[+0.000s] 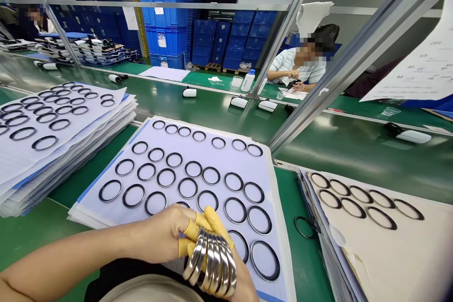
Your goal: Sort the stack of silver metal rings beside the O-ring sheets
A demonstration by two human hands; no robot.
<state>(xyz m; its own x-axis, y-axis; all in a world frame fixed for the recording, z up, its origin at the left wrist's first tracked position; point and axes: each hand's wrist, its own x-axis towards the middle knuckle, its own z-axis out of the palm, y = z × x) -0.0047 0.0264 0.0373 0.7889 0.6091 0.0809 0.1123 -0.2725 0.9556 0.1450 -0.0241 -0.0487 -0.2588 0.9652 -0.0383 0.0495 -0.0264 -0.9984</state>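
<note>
A bunch of several shiny metal rings [212,262] is gathered between my two hands, low in the middle of the view. My left hand [164,233] reaches in from the left, its fingers in yellow finger cots closed at the upper left side of the bunch. Behind and under the rings, my right hand [244,281] is mostly hidden, but its fingers wrap round them. Beneath my hands lies a white sheet [219,155] on a stack, with rows of black-and-silver rings [187,188] laid flat on it. My hands cover part of the nearest row.
To the left, a thick stack of sheets [88,151] carries more rings. On the right, another stack [396,255] bears several rings, and a single ring [304,227] lies on the green table beside it. A metal post [318,89] slants ahead. Across the conveyor [159,96] sits a person [297,63].
</note>
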